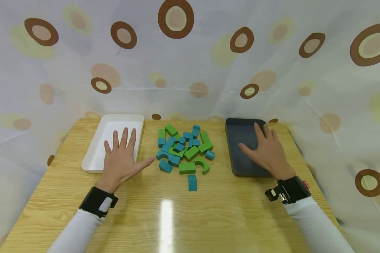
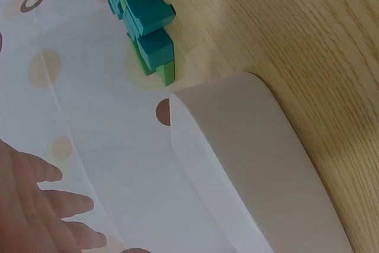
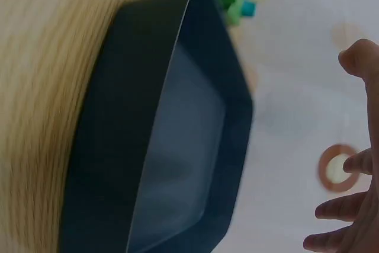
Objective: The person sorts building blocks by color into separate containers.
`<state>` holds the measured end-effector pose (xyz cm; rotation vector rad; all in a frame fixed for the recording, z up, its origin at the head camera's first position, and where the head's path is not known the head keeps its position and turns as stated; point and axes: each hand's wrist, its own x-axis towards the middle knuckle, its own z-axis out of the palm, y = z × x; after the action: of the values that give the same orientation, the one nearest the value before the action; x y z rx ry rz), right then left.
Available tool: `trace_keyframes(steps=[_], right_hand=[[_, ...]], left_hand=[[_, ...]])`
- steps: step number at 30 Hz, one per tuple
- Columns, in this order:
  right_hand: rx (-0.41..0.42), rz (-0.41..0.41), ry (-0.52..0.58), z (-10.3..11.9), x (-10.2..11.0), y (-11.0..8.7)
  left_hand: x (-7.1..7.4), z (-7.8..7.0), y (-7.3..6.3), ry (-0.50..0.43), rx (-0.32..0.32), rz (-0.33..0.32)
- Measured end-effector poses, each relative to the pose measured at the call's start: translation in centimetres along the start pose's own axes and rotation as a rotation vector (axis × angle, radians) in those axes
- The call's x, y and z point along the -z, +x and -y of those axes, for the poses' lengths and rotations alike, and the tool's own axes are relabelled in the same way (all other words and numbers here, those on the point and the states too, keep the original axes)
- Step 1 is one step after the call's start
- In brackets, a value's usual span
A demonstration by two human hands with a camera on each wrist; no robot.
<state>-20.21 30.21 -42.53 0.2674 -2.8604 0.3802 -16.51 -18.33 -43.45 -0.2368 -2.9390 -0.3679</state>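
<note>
My left hand (image 1: pixel 120 161) is spread with straight fingers above the white tray (image 1: pixel 96 147), holding nothing; its thumb points toward the blocks. Over the dark grey tray (image 1: pixel 240 154) my right hand (image 1: pixel 268 151) hovers, fingers extended and thumb out to the left, also holding nothing. Between the trays lies a loose pile of green and blue toy blocks, among them a green rectangular block (image 1: pixel 187 168), a green arch (image 1: pixel 202 164), a blue arch (image 1: pixel 163 155) and a blue cylinder (image 1: pixel 210 155). One blue block (image 1: pixel 192 183) lies nearest me, apart from the pile. Both trays show no blocks inside.
The wooden table (image 1: pixel 209 218) reaches to a patterned curtain (image 1: pixel 190 70) that hangs behind it and along both sides. In the left wrist view the white tray's wall (image 2: pixel 254 146) stands up from the wood. A dark tray wall (image 3: pixel 118 128) fills much of the right wrist view.
</note>
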Motion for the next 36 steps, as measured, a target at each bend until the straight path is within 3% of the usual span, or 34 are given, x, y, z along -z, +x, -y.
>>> trace_keyframes(steps=[4, 9, 14, 19, 27, 32, 36], right_hand=[[-0.089, 0.118, -0.055, -3.4, -1.5, 2.0], [-0.141, 0.2, -0.132, -7.8, -3.4, 3.2], [-0.254, 0.32, -0.001, -10.2, -3.5, 4.2], [-0.3, 0.325, 0.111, -10.7, -2.9, 4.9], [-0.336, 0.297, 0.102, -10.1, -3.0, 5.2], [-0.3, 0.31, 0.101, -9.1, -3.0, 4.7], [-0.271, 0.317, 0.11, -8.4, -3.1, 4.2]], left_hand=[[-0.4, 0.4, 0.4, -0.009, 0.009, 0.016], [-0.9, 0.6, 0.2, -0.023, 0.019, 0.032], [-1.0, 0.6, 0.1, -0.02, 0.018, 0.027], [-1.0, 0.6, 0.2, -0.027, 0.017, 0.016], [-0.9, 0.6, 0.3, -0.018, 0.036, 0.02], [-0.8, 0.5, 0.6, -0.027, 0.034, 0.034], [-0.5, 0.4, 1.6, -0.018, 0.03, 0.037]])
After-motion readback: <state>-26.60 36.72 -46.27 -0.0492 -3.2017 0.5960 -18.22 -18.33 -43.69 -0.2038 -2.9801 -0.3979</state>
